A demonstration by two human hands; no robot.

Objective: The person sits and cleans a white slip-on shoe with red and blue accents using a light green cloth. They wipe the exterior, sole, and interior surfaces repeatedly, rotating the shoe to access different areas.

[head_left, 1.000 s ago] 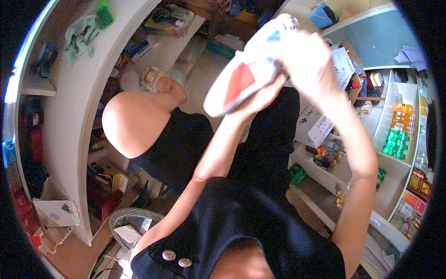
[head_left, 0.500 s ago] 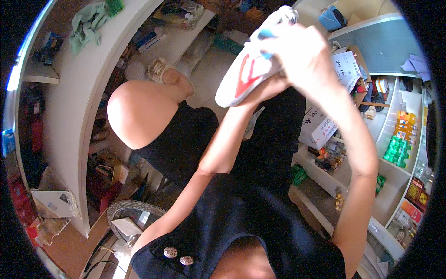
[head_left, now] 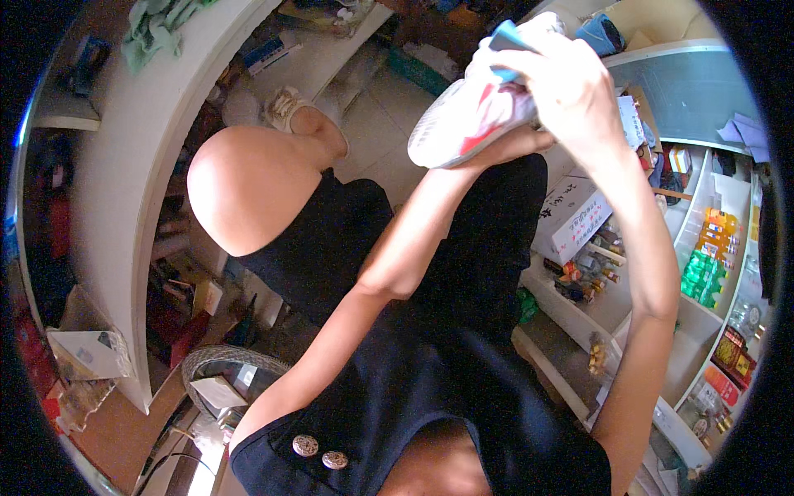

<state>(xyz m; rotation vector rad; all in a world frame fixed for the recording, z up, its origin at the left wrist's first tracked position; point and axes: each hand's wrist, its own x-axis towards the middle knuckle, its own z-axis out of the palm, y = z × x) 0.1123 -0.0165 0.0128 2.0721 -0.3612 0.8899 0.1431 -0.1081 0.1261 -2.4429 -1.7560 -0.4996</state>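
A white shoe with red markings (head_left: 453, 124) is held up at the top centre, its toe pointing down and left. My left hand (head_left: 517, 146) grips it from below, with the fingers partly hidden by the shoe. Above it, my right hand (head_left: 575, 87) is closed on a blue object (head_left: 509, 43) held against the upper part of the shoe. That object's kind is not clear, as the fingers cover most of it.
A white shelf edge (head_left: 165, 165) runs along the left. A light shoe (head_left: 288, 107) is on a foot below my bent knee. At right stand a white carton (head_left: 575, 223) and shelves with orange bottles (head_left: 718, 231) and green bottles (head_left: 703, 277). A wheel (head_left: 203, 360) is at lower left.
The shoe has moved right and slightly up and turned a little, showing less of its red side. My right hand has shifted to the right, still with the blue object.
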